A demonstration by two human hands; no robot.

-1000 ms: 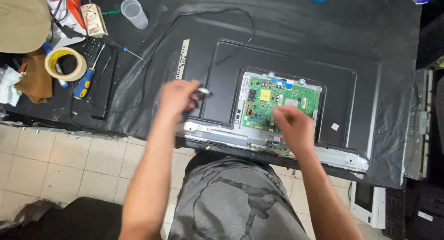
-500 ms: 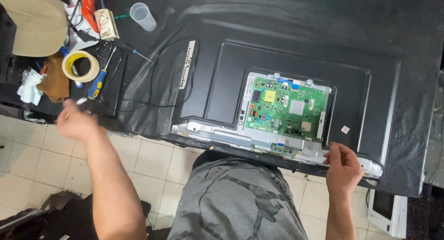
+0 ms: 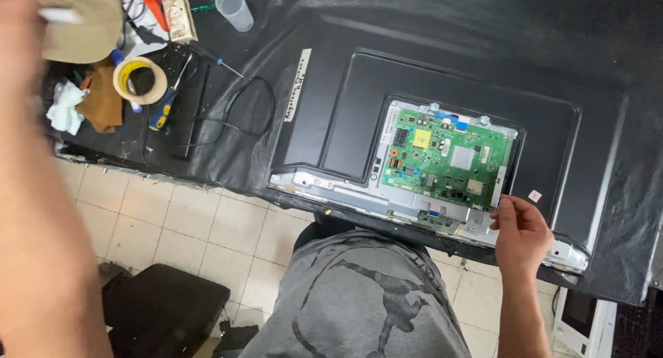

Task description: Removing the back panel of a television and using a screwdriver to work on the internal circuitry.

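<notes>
Left hand (image 3: pixel 27 26) now raised (blurred), off circuit board (image 3: pixel 445 161).

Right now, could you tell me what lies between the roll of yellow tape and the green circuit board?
In the head view, between the roll of yellow tape and the green circuit board lie a blue-handled screwdriver, a looped black cable and a white label strip.

A green circuit board (image 3: pixel 445 158) sits flat in the open back of a black television panel (image 3: pixel 442 89), right of the frame's centre. It carries a yellow patch, silvery chips and small dark parts. A silvery metal bracket (image 3: pixel 345 191) runs along its lower edge, toward the frame's bottom right.
</notes>
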